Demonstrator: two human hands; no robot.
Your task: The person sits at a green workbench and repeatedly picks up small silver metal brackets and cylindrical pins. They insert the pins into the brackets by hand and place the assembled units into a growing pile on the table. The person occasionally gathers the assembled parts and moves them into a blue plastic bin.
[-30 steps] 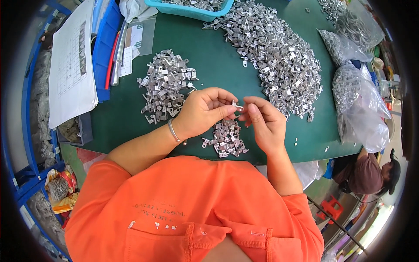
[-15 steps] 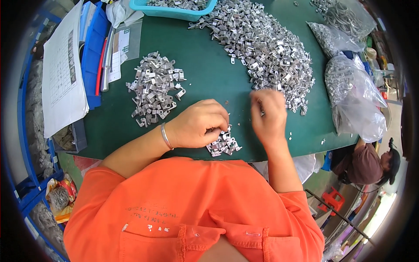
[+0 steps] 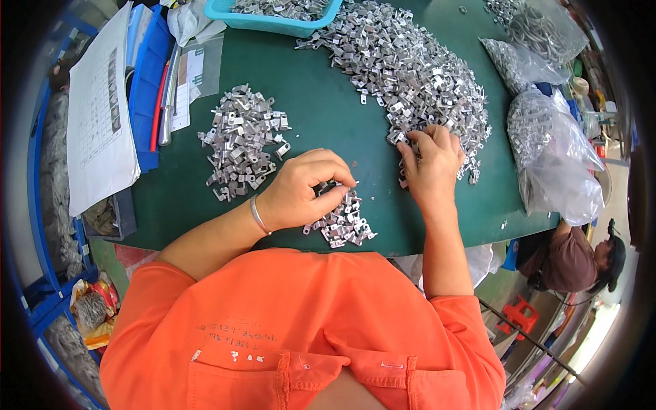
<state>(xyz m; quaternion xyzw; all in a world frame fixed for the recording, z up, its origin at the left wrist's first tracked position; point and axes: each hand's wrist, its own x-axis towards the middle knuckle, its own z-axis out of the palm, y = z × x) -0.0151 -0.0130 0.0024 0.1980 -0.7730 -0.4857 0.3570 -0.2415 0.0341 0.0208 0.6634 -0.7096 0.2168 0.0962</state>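
Observation:
My left hand (image 3: 307, 188), with a bracelet at its wrist, is curled over a small heap of metal brackets (image 3: 342, 225) near the table's front edge. Its thumb and fingertips close together, and a bit of metal shows at the tips. My right hand (image 3: 437, 164) is at the near edge of a large pile of similar silvery brackets (image 3: 437, 89), touching it with thumb and fingers apart. Whether a bracket sits under those fingertips is hidden. Left of my left hand lies a medium pile of brackets (image 3: 242, 140).
On the green table (image 3: 307, 102) stands a turquoise basket (image 3: 273, 22) of metal parts at the back. Clear plastic bags (image 3: 553, 150) of parts line the right edge. Blue bins (image 3: 150, 89) and paper sheets (image 3: 99, 123) stand left. A person (image 3: 570, 260) is beyond the right edge.
My right hand has moved away from me and slightly right, onto the large pile's edge. My left hand has shifted slightly left, and its fingertips have drawn together over the small heap.

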